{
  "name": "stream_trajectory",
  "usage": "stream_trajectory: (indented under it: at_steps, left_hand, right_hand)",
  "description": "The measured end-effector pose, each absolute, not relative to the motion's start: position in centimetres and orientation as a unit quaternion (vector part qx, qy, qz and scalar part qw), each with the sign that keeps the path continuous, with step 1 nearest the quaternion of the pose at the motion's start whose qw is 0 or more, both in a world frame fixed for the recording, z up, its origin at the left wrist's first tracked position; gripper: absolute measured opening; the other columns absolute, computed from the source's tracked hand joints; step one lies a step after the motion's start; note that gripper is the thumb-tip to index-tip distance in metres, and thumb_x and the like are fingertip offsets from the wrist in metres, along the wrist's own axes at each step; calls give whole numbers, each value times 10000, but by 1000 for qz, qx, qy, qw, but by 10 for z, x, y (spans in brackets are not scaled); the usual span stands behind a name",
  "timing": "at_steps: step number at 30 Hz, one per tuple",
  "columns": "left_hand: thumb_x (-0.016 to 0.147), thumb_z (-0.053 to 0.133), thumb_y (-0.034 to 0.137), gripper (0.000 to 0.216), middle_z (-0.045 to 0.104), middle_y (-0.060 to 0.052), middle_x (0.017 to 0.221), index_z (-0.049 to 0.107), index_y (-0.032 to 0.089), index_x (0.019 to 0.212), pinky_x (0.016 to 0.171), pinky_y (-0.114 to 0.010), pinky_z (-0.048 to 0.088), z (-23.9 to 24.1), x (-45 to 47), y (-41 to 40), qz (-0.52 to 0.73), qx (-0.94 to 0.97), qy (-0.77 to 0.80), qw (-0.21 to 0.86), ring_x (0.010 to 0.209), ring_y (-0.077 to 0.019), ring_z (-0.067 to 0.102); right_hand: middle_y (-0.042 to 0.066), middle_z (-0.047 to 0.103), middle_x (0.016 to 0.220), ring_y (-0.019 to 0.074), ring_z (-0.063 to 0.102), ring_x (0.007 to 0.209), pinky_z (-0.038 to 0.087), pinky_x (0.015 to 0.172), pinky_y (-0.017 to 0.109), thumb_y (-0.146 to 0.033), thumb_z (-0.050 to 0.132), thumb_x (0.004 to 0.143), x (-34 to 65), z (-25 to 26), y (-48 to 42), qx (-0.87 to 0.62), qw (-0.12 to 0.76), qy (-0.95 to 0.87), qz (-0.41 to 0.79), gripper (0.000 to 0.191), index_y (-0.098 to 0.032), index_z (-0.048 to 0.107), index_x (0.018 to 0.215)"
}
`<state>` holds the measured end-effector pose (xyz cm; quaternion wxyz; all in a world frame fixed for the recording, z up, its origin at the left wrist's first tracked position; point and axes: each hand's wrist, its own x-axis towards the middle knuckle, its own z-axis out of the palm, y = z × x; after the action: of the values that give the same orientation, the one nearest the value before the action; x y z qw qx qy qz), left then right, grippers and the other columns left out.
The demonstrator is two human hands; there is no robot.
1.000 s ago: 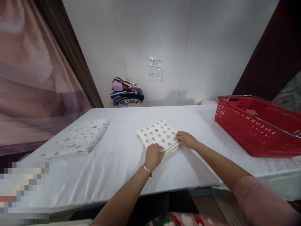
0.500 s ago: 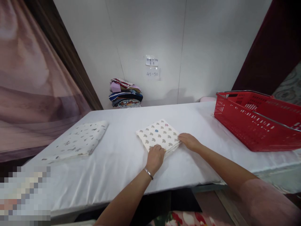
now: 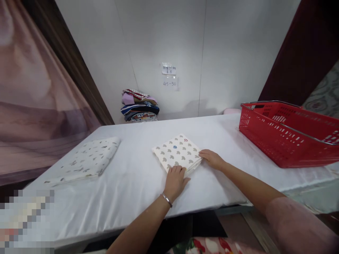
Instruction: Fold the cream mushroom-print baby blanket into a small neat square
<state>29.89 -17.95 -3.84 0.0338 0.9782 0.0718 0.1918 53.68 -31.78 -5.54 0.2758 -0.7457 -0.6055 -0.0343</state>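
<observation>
Left hand: laid palm down, fingers together, on near corner of cream folded cloth, thumb spread wide to the right; nothing gripped, by the look

Right hand: fingertips against right corner of same cloth; thumb hidden, so cannot tell whether pinching or merely steadying

Step in hand, as judged: evening the layers along near right edge; best done with light, flat pressure at left and a small nudge at right, keeping folds stacked and upper print free of drag

Pose: left forearm rising from lower edge of view, wrist nearly straight, silver bracelet about it; right forearm slanting in from the right, pink sleeve on upper arm

Cloth position: middle of white-covered counter, set cornerwise; grey mushroom-like print, one blue motif, one red

Well apart at left: second folded cloth, small leaf-like print

Well apart at right: red basket, perforated walls, metal handles

Beyond far edge: stack of folded fabrics by pale wall, below and left of paper notes
</observation>
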Motion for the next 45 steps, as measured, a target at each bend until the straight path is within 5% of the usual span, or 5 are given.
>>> stream_trajectory:
  at_steps: [5,13,22,29,45]
  left_hand:
    - [811,548,208,293,512,-52,988,497,187,1099,807,-375,366,-47,294,-184,191,978,84,11,920,-222,435]
    - [844,432,112,305,533,-59,977,501,206,1126,799,-377,379,-52,298,-180,197,979,60,-6,900,-208,464]
    - [782,384,67,397,615,-57,1124,624,250,1040,920,-460,318,-34,243,-49,224,947,229,-16,1060,-249,499]
    - [752,432,103,347,625,-64,1099,637,206,1012,931,-401,368,-18,251,-68,260,945,197,30,1071,-221,512]
    - [825,508,223,415,530,-77,1266,475,228,1239,1051,-498,263,-61,269,-135,232,968,78,49,1193,-232,446]
  right_hand:
    - [48,640,1097,190,583,1006,456,882,325,-246,502,775,537,-43,-307,-812,423,-376,144,281,-200,669,996]
    - [149,597,1149,272,583,974,486,763,345,-324,686,661,544,-29,-275,-869,370,-260,202,555,-138,573,1172]
    - [68,684,826,139,615,584,483,499,238,-393,622,749,456,-47,-296,-741,454,-298,396,849,-155,174,1430]
    - [120,660,974,147,640,717,522,555,236,-255,518,799,497,-44,-287,-789,510,-199,279,354,-129,568,1125]
    - [105,527,1269,216,520,1117,422,918,368,-110,461,693,576,-59,-196,-838,415,-336,112,652,-190,397,1337]
